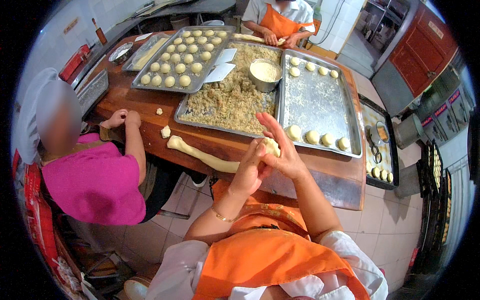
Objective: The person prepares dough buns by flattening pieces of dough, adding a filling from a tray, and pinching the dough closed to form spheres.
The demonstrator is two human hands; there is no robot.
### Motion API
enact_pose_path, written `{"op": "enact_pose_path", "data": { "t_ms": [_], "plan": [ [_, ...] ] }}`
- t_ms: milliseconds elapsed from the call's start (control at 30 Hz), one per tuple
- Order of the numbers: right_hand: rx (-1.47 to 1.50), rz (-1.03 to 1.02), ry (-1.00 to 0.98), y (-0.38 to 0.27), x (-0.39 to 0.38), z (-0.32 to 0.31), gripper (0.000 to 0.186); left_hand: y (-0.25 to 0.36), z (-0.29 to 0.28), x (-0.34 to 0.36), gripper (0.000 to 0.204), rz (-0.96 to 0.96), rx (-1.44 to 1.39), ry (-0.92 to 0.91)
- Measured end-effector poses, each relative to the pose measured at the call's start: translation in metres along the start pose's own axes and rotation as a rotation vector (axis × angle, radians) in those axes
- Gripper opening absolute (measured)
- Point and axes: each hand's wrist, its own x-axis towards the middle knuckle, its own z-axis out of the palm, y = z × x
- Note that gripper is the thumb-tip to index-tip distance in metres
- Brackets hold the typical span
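Observation:
A pale dough ball (271,146) is held between my two hands, above the table's near edge. My left hand (249,169) is curled against its left side. My right hand (286,154) cups it from the right, thumb bent across the front and the other fingers reaching up. Part of the ball is hidden by the fingers. A long dough rope (202,156) lies on the wooden table to the left of my hands, with small dough scraps (165,132) near its far end. Beyond my hands is a tray of crumbly filling (227,107).
A metal tray (320,107) at right carries several dough balls; another full tray (141,82) stands far left. A metal bowl (265,75) of pale crumbs sits on the filling. One co-worker (95,180) sits at left; another (280,22) handles dough across the table. A black baking tray (382,150) stands beyond the right edge.

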Motion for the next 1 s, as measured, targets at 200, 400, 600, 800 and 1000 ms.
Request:
{"op": "enact_pose_path", "data": {
  "t_ms": [200,400,600,800,1000],
  "plan": [
    [-0.101,-0.049,-0.102,0.013,-0.009,-0.002,0.029,-0.016,0.001,0.004,0.049,0.1,0.138,0.082],
    [0.02,0.013,-0.018,0.021,-0.011,-0.013,0.03,-0.002,0.009,-0.004,0.052,-0.029,0.039,0.038],
    [-0.142,-0.073,-0.023,-0.004,-0.007,0.002,0.05,-0.003,0.003,-0.001,0.059,0.157,0.329,-0.037],
    [-0.039,0.094,-0.139,0.008,-0.014,-0.014,0.059,-0.008,0.01,-0.007,0.059,0.118,0.301,-0.028],
    [0.225,0.164,-0.136,-0.001,-0.021,-0.013,0.06,-0.001,-0.006,-0.01,0.062,0.052,0.385,-0.195]
  ]
}}
